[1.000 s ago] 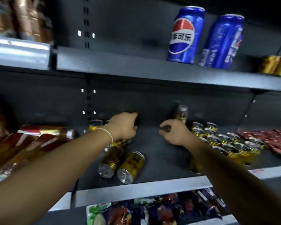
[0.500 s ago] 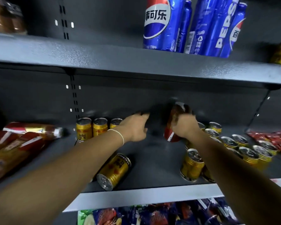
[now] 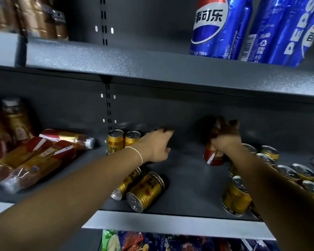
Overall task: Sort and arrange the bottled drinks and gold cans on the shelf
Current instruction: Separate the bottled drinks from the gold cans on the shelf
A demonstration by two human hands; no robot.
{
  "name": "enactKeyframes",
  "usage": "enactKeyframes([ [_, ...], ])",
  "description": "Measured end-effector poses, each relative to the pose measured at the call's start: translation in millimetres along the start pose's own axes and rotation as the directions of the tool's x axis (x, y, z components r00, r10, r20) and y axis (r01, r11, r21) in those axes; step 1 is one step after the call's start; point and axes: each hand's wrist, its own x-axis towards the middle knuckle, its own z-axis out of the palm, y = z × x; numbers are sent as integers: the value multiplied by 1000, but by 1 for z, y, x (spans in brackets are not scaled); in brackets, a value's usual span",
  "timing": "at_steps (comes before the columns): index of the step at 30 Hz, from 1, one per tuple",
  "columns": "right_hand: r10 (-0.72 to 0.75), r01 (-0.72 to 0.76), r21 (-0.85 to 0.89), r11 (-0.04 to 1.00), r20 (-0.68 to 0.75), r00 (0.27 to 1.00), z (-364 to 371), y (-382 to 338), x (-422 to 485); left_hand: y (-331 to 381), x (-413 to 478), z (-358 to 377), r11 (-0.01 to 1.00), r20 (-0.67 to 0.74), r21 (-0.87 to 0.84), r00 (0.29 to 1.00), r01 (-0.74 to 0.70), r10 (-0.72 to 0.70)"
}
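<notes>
Fingers of the right hand curled round a red-labelled bottle, held tilted at the back of the shelf, its base low and toward the camera. The left hand reached in, fingers loosely extended and holding nothing, beside two upright gold cans. Two toppled cans lay near the front edge.

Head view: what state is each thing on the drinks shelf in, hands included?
left hand: open, reaching back, holds nothing.
right hand: grips the held bottle.
held bottle: near upright.
front gold cans: two, lying on their sides.
back gold cans: upright.
right gold cans: upright.
left bottles: lying down.
</notes>
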Motion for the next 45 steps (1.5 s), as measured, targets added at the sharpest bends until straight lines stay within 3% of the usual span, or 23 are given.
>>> enactKeyframes([
  [4, -41, 47, 119, 992, -49, 998, -3, -13, -28, -11, -14, -1, 1000, 9, -16, 1000, 2, -2],
  [8, -68, 69, 125, 990, -10, 998, -8, -30, -58, -23, -33, -7, 1000, 3, -12, 1000, 6, -6],
  [16, -361, 364, 54, 930, -63, 931, -50, -126, -106, -67, -82, -43, 996, -24, 75, 998, 52, -50],
  [23, -555, 554, 223, 802, -65, 829, -63, -238, -148, -121, -153, -80, 972, -8, 153, 984, 177, -178],
  [31, -693, 671, 433, 602, -135, 709, -56, -358, -194, -173, -244, -111, 973, 8, 24, 973, 230, -230],
  [38, -677, 631, 585, 510, -180, 714, -52, -449, -227, -217, -311, -123, 867, -106, -247, 877, 434, -469],
  [45, -709, 606, 668, 431, -164, 685, -28, -520, -253, -266, -357, -122, 777, -243, -324, 746, 540, -620],
])
